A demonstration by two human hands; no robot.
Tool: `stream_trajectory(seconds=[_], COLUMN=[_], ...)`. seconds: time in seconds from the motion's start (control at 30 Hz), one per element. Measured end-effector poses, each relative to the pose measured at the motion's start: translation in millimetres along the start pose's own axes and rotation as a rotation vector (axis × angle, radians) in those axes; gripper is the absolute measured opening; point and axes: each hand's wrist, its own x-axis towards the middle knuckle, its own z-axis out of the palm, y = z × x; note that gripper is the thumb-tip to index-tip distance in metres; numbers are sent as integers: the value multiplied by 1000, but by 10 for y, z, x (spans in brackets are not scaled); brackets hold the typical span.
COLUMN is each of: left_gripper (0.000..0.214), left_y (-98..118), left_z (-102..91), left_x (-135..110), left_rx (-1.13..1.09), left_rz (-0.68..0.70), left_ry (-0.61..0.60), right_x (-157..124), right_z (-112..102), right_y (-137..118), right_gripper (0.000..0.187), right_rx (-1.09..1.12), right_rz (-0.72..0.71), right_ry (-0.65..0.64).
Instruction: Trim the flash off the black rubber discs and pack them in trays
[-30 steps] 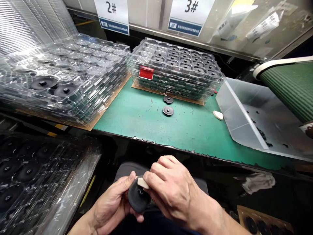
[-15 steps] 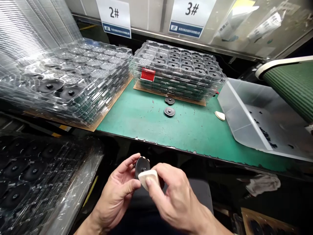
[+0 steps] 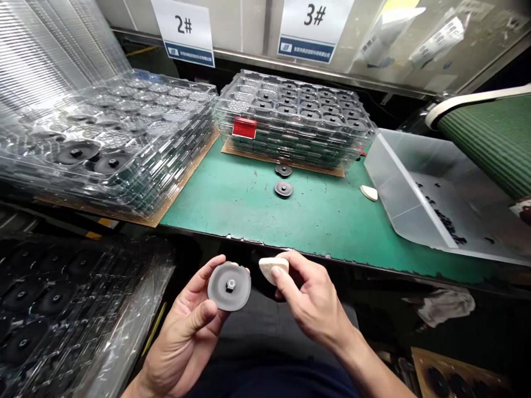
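My left hand (image 3: 188, 326) holds a dark grey round disc (image 3: 219, 290) by its edge, its face with a small central hub turned toward me. To the right, my right hand (image 3: 313, 298) pinches a cream-white wedge-shaped pad (image 3: 271, 268) between thumb and fingers. A gap separates the pad from the disc. Both hands are in front of the green table's edge. Two similar parts lie on the green tabletop (image 3: 232, 199): a grey disc (image 3: 284, 189) and, behind it, a darker disc (image 3: 284, 169). A second white pad (image 3: 369, 192) rests farther right.
Stacked clear trays (image 3: 294, 132) with dark discs stand at the back, bearing a red tag (image 3: 244, 127). Another tray stack (image 3: 166, 171) is at left. A translucent bin (image 3: 398, 215) with small black pieces sits right, below a green belt (image 3: 489, 138). More trayed discs (image 3: 22, 296) are lower left.
The disc has turned from nearly edge-on to facing me. My right hand has drawn the white pad away from it, to the right and upward. The view has shifted slightly.
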Motion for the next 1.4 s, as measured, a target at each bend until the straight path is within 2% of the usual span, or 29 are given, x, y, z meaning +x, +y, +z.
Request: stream_trajectory(seconds=[0.1, 0.2, 0.27, 0.4, 0.5, 0.6, 0.7, 0.77, 0.87, 1.0, 1.1, 1.23, 1.4], left_gripper=[63, 58, 55, 50, 48, 37, 29, 33, 52, 70, 59, 26, 29], left_y=[3, -13, -41, -96, -108, -104, -102, -108, -133, -171, -175, -158, -164], left_z=[53, 116, 151, 205, 218, 199, 179, 182, 202, 206, 193, 215, 252], left_x=[-5, -12, -25, -44, -7, 69, 116, 104, 42, -16, -20, -10, 10], left_rx=[-28, -13, 16, 60, 125, 210, 240, 216, 171, 276, 361, 313, 239], left_rz=[-11, -9, -30, -78, -98, -90, -80, -107, -125, -72, -23, -41, -149], left_ry=[-7, -19, -14, 25, 69, 120, 132, 98, 2, -15, 39, 28, 52], right_x=[-76, -176, -217, -218, -210, -243, -293, -312, -310, -299, -310, -334, -351], right_z=[104, 239, 298, 310, 298, 330, 385, 407, 397, 340, 327, 384, 440], right_y=[87, 108, 94, 28, -22, -40, -27, -14, -3, -10, -32, -75, -109], right_gripper=[27, 40, 47, 46, 41, 30, 27, 29, 36, 37, 32, 27, 29], right_rx=[303, 517, 561, 422, 299, 176, 130, 152, 222, 223, 180, 180, 205], right_rz=[201, 289, 315, 243, 112, -26, -78, -62, 7, 10, -87, -208, -183], right_ry=[-82, -216, -265, -201, -179, -182, -148, -101, -49, -82, -166, -229, -211])
